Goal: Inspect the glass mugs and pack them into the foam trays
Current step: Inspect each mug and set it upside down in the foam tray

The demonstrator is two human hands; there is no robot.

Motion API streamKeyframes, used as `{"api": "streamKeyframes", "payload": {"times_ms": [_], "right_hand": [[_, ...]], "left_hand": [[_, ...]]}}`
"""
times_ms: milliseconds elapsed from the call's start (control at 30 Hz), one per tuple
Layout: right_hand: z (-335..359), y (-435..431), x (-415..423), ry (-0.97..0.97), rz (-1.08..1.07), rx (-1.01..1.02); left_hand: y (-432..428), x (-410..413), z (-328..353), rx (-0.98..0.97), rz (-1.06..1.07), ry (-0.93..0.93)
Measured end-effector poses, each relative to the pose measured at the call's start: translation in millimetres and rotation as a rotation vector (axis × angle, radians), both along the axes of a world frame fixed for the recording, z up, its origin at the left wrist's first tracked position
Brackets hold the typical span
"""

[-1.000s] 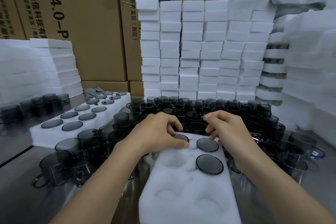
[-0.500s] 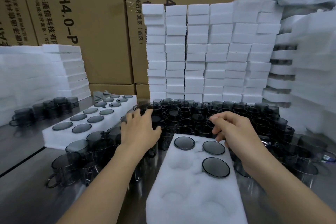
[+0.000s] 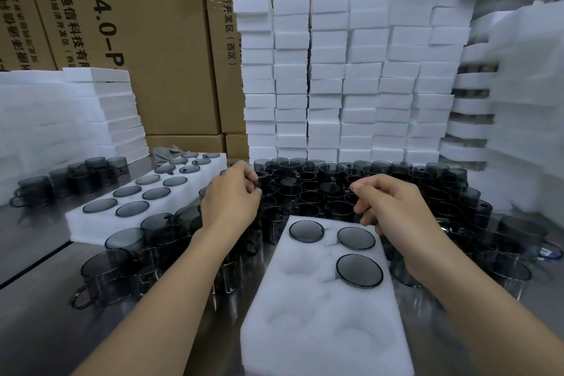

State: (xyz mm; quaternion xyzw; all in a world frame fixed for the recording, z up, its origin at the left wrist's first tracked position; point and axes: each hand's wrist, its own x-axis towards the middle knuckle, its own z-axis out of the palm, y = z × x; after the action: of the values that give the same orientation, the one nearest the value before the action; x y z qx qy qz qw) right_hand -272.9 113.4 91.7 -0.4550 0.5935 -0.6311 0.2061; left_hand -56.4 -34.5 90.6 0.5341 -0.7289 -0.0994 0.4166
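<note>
**Mugs massed at centre, three in the tray**

Dark glass mugs (image 3: 320,189) crowd the middle of the frame. Three more fill the far pockets of the foam tray (image 3: 320,330) at lower centre. The left hand (image 3: 232,201) pinches a mug (image 3: 259,185) at the cluster's left edge. The right hand (image 3: 393,210) is curled over the tray's far end; whether it grasps anything cannot be told. A filled second tray (image 3: 91,223) lies at left, with foam stacks (image 3: 335,85) and cardboard boxes (image 3: 152,40) above.

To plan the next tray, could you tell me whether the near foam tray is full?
Not full: the near foam tray holds three glass mugs at its far end; the nearer pockets lie empty.
</note>
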Motion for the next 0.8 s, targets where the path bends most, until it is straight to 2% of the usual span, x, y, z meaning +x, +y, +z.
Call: {"api": "streamKeyframes", "payload": {"times_ms": [133, 267, 367, 500, 633, 800], "right_hand": [[1.1, 1.8, 3.9, 0.026, 0.011, -0.005], [1.4, 5.0, 10.2, 0.086, 0.008, -0.009], [4.6, 7.1, 10.1, 0.039, 0.097, -0.020], [5.3, 8.8, 14.3, 0.097, 0.226, -0.167], [4.4, 8.8, 16.2, 0.177, 0.031, -0.287], [7.5, 14.9, 22.8, 0.293, -0.101, -0.389]], "left_hand": [[11.9, -5.6, 11.1, -0.068, -0.182, 0.154], [32.4, -11.5, 24.1, 0.016, -0.621, 0.425], [42.2, -14.3, 30.6, -0.007, -0.799, 0.479], [46.2, -16.2, 30.8, -0.065, -0.819, 0.472], [48.8, -13.4, 31.2, -0.183, -0.748, 0.383], [55.5, -15.2, 30.6, -0.336, -0.659, 0.344]]}}
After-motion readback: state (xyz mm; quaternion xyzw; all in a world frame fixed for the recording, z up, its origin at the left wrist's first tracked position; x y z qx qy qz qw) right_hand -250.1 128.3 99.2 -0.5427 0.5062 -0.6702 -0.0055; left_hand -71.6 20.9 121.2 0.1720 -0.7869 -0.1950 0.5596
